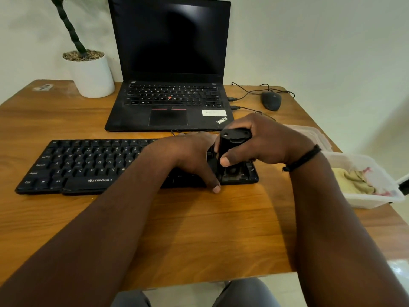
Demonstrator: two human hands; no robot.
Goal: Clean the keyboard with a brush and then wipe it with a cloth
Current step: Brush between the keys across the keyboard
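Observation:
A black Zebronics keyboard [88, 165] lies across the wooden table in front of the laptop. My right hand [261, 140] grips a black brush [232, 145] upright over the keyboard's right end, thumb on its near side. The brush's lower end meets the keys there, and its bristles are mostly hidden. My left hand [190, 158] lies on the right part of the keyboard beside the brush, with the thumb reaching over the front edge onto the table. A yellowish cloth [352, 178] sits in a clear plastic tub [376, 199] at the right.
An open black laptop [170, 89] stands behind the keyboard, with cables and a black mouse [271, 100] to its right. A white plant pot [90, 74] is at the back left. A clear lid [314, 136] lies behind the tub. The table's front edge [221, 278] is near my lap.

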